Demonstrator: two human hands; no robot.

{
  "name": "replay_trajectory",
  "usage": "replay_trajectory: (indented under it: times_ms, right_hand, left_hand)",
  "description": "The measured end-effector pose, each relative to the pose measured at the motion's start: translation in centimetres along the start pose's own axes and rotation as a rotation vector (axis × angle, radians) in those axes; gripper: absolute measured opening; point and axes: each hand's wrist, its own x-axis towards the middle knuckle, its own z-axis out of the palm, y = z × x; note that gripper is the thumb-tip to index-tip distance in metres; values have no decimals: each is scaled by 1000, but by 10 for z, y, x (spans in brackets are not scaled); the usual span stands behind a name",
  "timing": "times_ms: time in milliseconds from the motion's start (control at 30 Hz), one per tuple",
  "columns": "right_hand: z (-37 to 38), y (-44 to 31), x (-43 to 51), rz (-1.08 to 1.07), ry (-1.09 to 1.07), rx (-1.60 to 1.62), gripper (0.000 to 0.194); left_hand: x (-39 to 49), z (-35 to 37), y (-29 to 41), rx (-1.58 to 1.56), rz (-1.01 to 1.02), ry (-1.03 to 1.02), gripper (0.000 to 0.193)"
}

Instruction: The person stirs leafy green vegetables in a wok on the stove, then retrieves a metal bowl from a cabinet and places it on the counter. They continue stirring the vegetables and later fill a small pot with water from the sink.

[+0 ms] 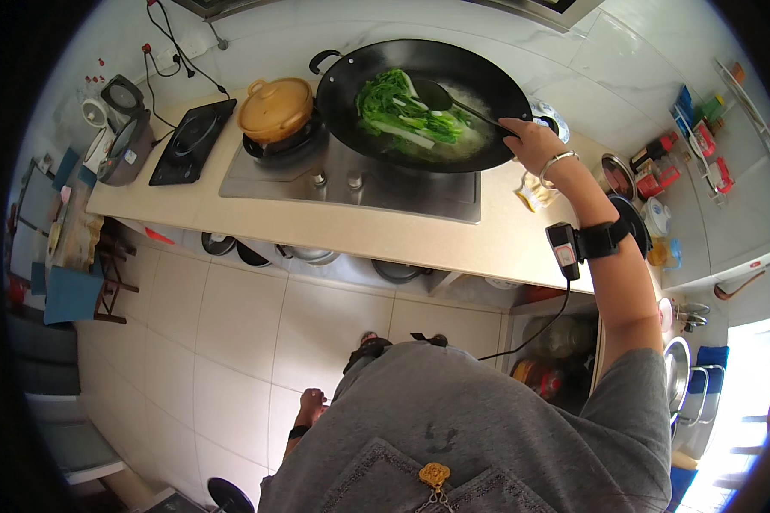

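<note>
My right hand [536, 144] grips the handle of a dark ladle [432, 96] above the right rim of a large black wok [423, 56]. The ladle's bowl rests against leafy green vegetables [407, 115] with pale stalks. They lie in bubbling, cloudy liquid [471, 144] in the wok. Under the wok is a stainless steel gas stove [417, 195] with two knobs. Low beside my body, away from the counter, hangs my left hand [312, 404]. Its fingers look curled, and whether anything is inside them cannot be seen.
A lidded yellow clay pot [276, 110] stands on the left burner. Farther left are an induction cooktop [192, 142] and a rice cooker [125, 151] with its lid raised. Sauce bottles [654, 151] line the right wall. A cable [555, 320] hangs from my right wrist device.
</note>
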Motion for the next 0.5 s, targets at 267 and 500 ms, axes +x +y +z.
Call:
replay_trajectory:
  times_ms: [267, 500]
  right_hand:
    - [15, -3, -12, -35, -87, 17, 36]
    - [2, -9, -36, -46, -150, -73, 33]
  left_hand:
    - [15, -15, 1, -91, -54, -86, 14]
    - [9, 0, 32, -112, -106, -135, 15]
